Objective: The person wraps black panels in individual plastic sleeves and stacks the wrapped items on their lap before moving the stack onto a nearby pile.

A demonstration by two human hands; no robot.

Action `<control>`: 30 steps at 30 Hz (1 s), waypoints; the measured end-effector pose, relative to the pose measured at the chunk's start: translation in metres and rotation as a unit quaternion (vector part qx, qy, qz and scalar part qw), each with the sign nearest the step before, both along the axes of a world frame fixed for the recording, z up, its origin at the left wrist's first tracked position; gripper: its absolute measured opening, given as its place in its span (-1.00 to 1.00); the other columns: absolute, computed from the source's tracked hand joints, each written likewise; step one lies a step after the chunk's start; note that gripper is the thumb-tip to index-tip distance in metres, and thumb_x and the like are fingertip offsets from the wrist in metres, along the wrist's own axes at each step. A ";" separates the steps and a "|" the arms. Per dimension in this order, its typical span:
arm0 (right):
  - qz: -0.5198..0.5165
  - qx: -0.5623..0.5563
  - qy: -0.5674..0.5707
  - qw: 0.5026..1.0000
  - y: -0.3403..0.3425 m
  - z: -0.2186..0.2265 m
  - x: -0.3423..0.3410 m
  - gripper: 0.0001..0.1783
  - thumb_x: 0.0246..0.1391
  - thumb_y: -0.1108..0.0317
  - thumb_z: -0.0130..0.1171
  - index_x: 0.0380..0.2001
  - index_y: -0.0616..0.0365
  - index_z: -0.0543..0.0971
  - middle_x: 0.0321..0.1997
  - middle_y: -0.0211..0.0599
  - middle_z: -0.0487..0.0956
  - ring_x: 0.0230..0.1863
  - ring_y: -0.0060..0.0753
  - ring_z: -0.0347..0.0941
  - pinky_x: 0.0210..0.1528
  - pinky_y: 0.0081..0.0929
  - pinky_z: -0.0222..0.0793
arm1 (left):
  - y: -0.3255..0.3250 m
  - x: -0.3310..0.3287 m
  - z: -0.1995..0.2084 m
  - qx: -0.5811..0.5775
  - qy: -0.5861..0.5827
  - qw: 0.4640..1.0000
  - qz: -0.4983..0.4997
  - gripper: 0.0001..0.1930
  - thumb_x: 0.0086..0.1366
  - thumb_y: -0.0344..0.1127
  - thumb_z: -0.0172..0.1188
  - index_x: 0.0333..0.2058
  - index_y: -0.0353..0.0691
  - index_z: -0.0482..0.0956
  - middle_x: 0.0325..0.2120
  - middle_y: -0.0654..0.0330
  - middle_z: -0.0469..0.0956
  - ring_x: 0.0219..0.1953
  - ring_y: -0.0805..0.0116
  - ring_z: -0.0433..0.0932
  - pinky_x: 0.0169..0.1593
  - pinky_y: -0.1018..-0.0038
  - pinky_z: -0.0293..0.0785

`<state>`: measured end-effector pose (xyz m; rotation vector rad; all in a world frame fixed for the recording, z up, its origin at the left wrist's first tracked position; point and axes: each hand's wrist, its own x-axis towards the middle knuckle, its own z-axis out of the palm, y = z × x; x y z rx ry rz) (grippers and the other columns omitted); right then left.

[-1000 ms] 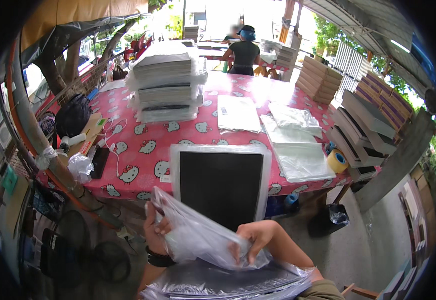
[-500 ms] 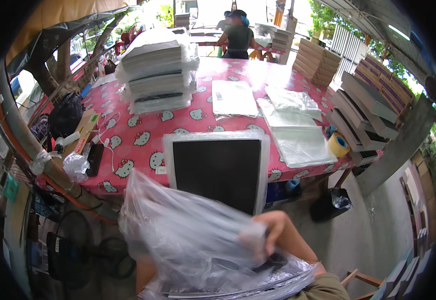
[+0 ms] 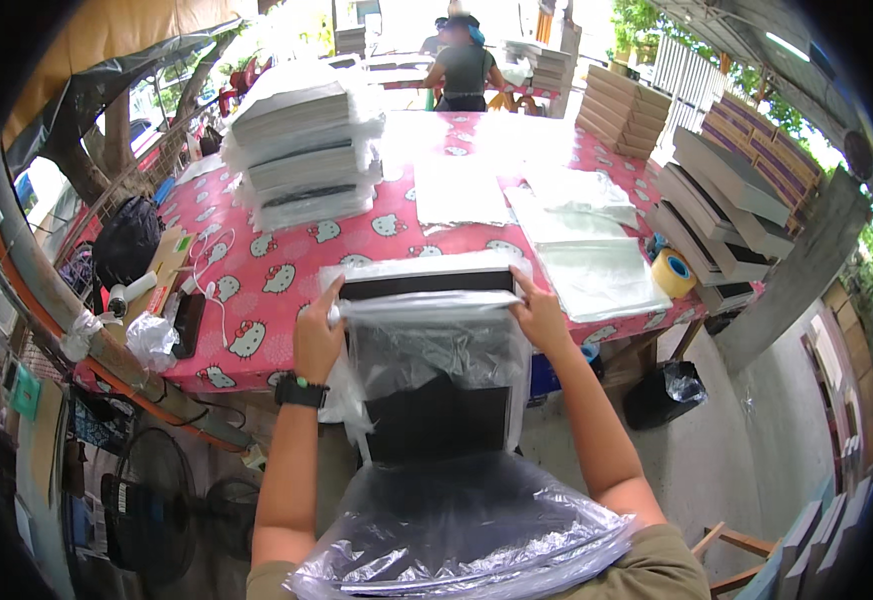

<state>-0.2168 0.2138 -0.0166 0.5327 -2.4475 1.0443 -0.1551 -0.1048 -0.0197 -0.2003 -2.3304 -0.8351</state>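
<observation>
A flat black panel with a pale translucent wrap round its edges leans at the near edge of the table. A clear plastic bag lies across its upper part, leaving a black strip showing at the far end. My left hand is closed at the panel's far left corner, on the bag's edge. My right hand grips the opposite corner the same way. Whether the fingers also pinch the panel itself is hard to see. More clear plastic bags lie over my lap, shiny and creased.
A pink patterned table spreads ahead. It bears a tall stack of wrapped panels, flat plastic bags, a yellow tape roll and grey slabs. A black bin stands right; a fan stands left. A person works beyond.
The blurred plastic bag over my lap has moved forward onto the panel. My right hand has gone from the lap to the panel's far right corner; my left hand now shows at the left corner.
</observation>
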 end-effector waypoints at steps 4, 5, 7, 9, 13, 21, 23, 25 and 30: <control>-0.033 -0.005 0.158 0.987 0.007 0.022 0.043 -0.63 -0.25 0.44 0.10 -0.23 0.13 0.48 -0.70 -0.23 0.40 -0.66 -0.35 0.30 -0.53 -0.54 0.21 | 0.010 0.041 0.011 0.020 0.068 0.997 0.012 -0.39 -0.14 -0.58 0.10 -0.01 -0.03 0.31 -0.39 0.00 0.46 -0.35 0.02 0.42 -0.26 0.31 0.35; -0.021 -0.065 0.126 0.990 0.009 0.025 0.047 -0.72 -0.25 0.44 0.11 -0.33 0.15 0.49 -0.72 -0.29 0.39 -0.67 -0.43 0.26 -0.54 -0.58 0.18 | 0.014 0.050 0.018 0.028 0.092 0.995 0.001 -0.40 -0.14 -0.59 0.10 -0.02 -0.03 0.32 -0.41 0.01 0.46 -0.38 0.04 0.43 -0.29 0.31 0.34; 0.003 -0.186 0.058 0.981 0.013 0.034 0.062 -0.88 -0.26 0.44 0.13 -0.52 0.18 0.51 -0.75 -0.40 0.37 -0.69 -0.59 0.18 -0.56 -0.66 0.13 | 0.014 0.068 0.039 0.070 0.088 0.994 0.000 -0.65 -0.12 -0.51 0.12 -0.24 -0.22 0.45 -0.58 0.11 0.43 -0.53 0.26 0.41 -0.44 0.43 0.30; 0.056 -0.232 -0.190 0.952 0.019 0.073 0.079 -0.84 -0.19 0.43 0.14 -0.72 0.18 0.42 -0.69 -0.50 0.41 -0.66 -0.69 0.21 -0.60 -0.75 0.11 | 0.000 0.082 0.056 0.082 0.059 0.995 -0.001 -0.80 -0.09 -0.46 0.14 -0.40 -0.32 0.49 -0.68 0.19 0.40 -0.65 0.42 0.36 -0.54 0.54 0.24; 0.234 -0.442 -0.482 0.720 0.040 0.057 0.065 -0.92 -0.12 0.45 0.05 -0.48 0.21 0.44 -0.55 -0.36 0.48 -0.57 -0.62 0.41 -0.53 -0.66 0.38 | -0.012 0.097 0.082 0.404 -0.322 0.846 -0.131 -0.90 -0.02 -0.39 0.11 -0.60 -0.28 0.43 -0.77 0.34 0.32 -0.78 0.64 0.19 -0.69 0.67 0.04; 0.180 -0.453 -0.529 0.695 0.056 -0.065 0.077 -0.80 -0.03 0.38 0.05 -0.27 0.11 0.43 -0.42 -0.50 0.47 -0.47 -0.65 0.35 -0.41 -0.63 0.32 | -0.035 0.093 -0.045 0.550 -0.415 0.714 -0.126 -0.91 0.05 -0.43 0.00 -0.42 -0.23 0.41 -0.71 0.34 0.33 -0.80 0.66 0.17 -0.76 0.70 -0.01; 0.179 -0.481 -0.534 0.672 0.061 -0.089 0.092 -0.84 -0.01 0.38 0.03 -0.31 0.11 0.41 -0.46 -0.53 0.45 -0.51 -0.67 0.35 -0.49 -0.71 0.29 | -0.026 0.106 -0.068 0.574 -0.405 0.705 -0.100 -0.86 0.04 -0.45 -0.02 -0.36 -0.24 0.39 -0.67 0.31 0.35 -0.79 0.65 0.18 -0.76 0.69 0.01; 0.156 -0.493 -0.555 0.652 0.064 -0.106 0.113 -0.87 -0.01 0.40 0.03 -0.34 0.11 0.40 -0.53 -0.54 0.42 -0.62 -0.71 0.30 -0.59 -0.77 0.22 | -0.022 0.127 -0.093 0.603 -0.409 0.679 -0.084 -0.84 0.04 -0.46 -0.02 -0.33 -0.23 0.38 -0.64 0.30 0.36 -0.78 0.65 0.18 -0.76 0.70 0.00; 0.039 -0.400 -0.524 0.751 0.080 -0.180 0.158 -0.83 -0.01 0.35 -0.03 -0.32 0.14 0.37 -0.57 -0.40 0.41 -0.66 -0.59 0.26 -0.60 -0.63 0.21 | -0.006 0.164 -0.186 0.573 -0.427 0.694 -0.092 -0.77 0.04 -0.44 0.00 -0.27 -0.23 0.31 -0.65 0.26 0.34 -0.75 0.57 0.23 -0.71 0.67 0.11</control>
